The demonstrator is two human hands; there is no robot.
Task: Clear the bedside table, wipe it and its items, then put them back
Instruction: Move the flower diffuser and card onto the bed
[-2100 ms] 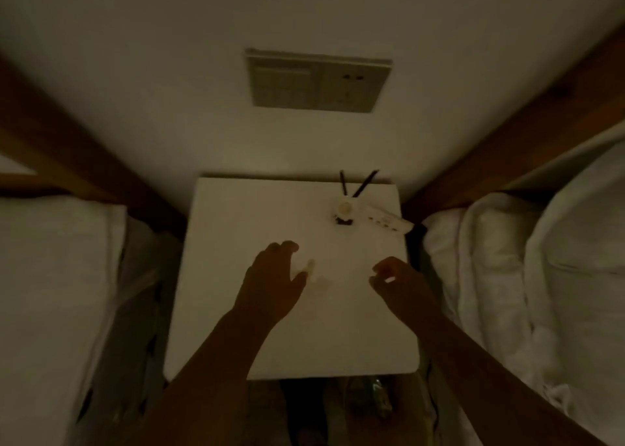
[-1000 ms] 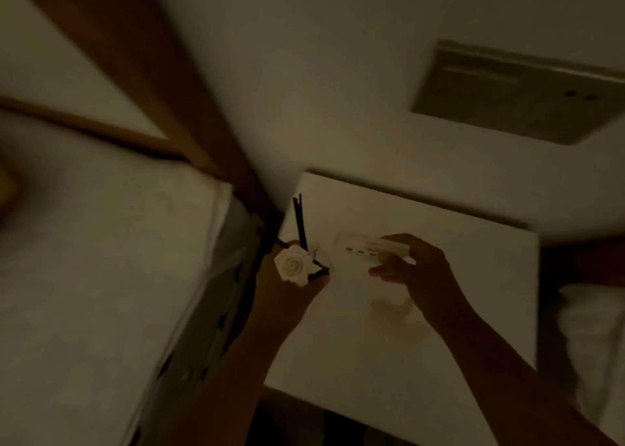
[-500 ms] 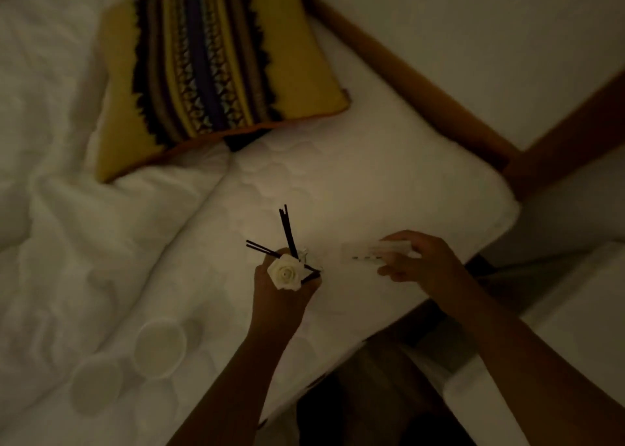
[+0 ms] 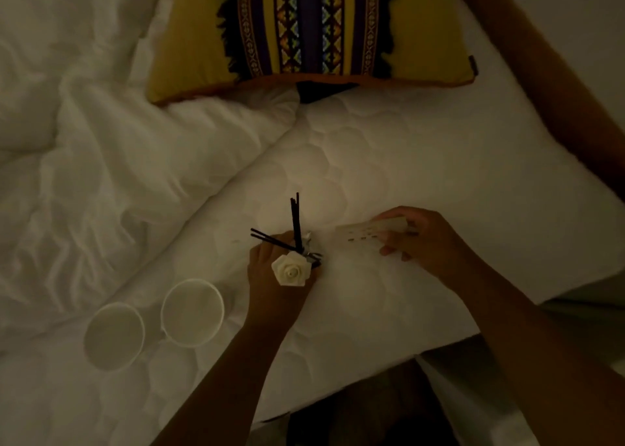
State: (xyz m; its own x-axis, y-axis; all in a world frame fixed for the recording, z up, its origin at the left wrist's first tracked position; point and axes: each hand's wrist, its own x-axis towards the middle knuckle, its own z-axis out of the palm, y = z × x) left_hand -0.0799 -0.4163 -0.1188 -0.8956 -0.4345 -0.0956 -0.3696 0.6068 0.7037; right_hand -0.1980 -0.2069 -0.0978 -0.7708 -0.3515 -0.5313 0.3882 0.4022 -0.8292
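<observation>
My left hand (image 4: 270,276) grips a small reed diffuser (image 4: 293,266) with a white rose and black sticks, low over the white mattress (image 4: 406,175). To its right, my right hand (image 4: 422,242) holds a flat white remote control (image 4: 365,232) just above the bed surface. Two white round cups (image 4: 192,312) (image 4: 115,335) stand on the bed to the left of my left hand. The bedside table is almost out of frame; only a pale strip (image 4: 473,422) shows at the bottom right.
A yellow patterned cushion (image 4: 304,26) lies at the head of the bed. A crumpled white duvet (image 4: 84,141) covers the left side. A wooden bed frame (image 4: 558,90) runs along the right, with a dark gap (image 4: 365,418) below the mattress edge.
I lifted the diffuser and the remote from the bedside table and turned left to the bed. Both hands now hover lower over the mattress, near the two cups.
</observation>
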